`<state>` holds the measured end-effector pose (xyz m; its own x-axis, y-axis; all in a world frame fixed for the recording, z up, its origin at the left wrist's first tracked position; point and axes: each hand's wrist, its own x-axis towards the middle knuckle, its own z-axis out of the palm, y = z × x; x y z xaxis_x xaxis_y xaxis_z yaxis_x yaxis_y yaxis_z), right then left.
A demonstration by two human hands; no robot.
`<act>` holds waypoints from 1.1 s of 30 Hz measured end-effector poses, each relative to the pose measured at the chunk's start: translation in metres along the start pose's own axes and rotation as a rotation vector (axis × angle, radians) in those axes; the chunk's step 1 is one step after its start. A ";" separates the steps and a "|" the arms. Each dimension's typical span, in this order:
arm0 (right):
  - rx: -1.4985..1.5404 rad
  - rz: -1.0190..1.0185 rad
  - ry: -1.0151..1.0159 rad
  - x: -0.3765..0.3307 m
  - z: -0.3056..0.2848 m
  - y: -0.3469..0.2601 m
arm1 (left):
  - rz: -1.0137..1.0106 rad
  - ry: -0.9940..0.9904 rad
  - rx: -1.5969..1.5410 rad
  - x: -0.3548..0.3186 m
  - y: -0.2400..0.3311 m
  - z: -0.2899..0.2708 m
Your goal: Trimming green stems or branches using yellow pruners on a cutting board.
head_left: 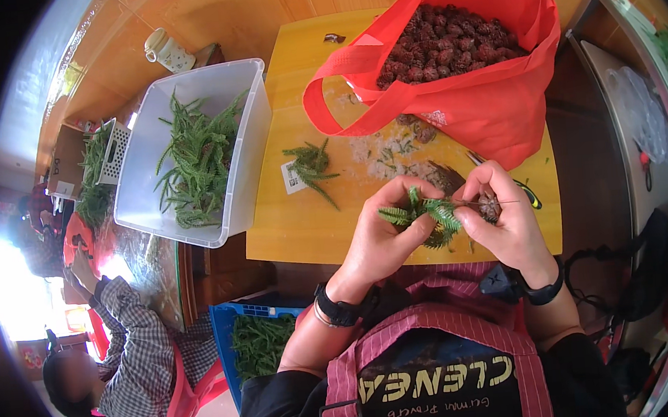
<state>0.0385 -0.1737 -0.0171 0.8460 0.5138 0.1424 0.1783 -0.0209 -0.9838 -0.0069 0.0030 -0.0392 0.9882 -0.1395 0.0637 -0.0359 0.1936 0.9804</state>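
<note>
My left hand [383, 232] pinches a bunch of green fern-like sprigs [427, 214] over the near edge of the yellow table [288, 228]. My right hand [507, 214] grips the other end of the bunch together with a dark brown cone-like piece [491, 208]. Both hands meet at the sprigs. A few loose green sprigs [311, 167] lie on the table to the left. Behind my hands stands a red bag [490, 102] filled with dark reddish cones [446, 43].
A clear plastic bin [249, 176] holding green sprigs sits left of the table. A blue crate [226, 327] with more greenery stands below it. Another person in a checked shirt [137, 349] works at the lower left. Crumbs litter the table near the bag.
</note>
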 end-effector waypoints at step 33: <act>0.151 0.066 0.083 -0.018 -0.001 -0.025 | 0.151 0.368 -0.143 0.002 -0.014 0.010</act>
<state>0.0196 -0.1830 0.0046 0.8929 0.4432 0.0792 0.0486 0.0799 -0.9956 -0.0059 -0.0100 -0.0511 0.9616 0.2519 0.1088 -0.1893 0.3221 0.9276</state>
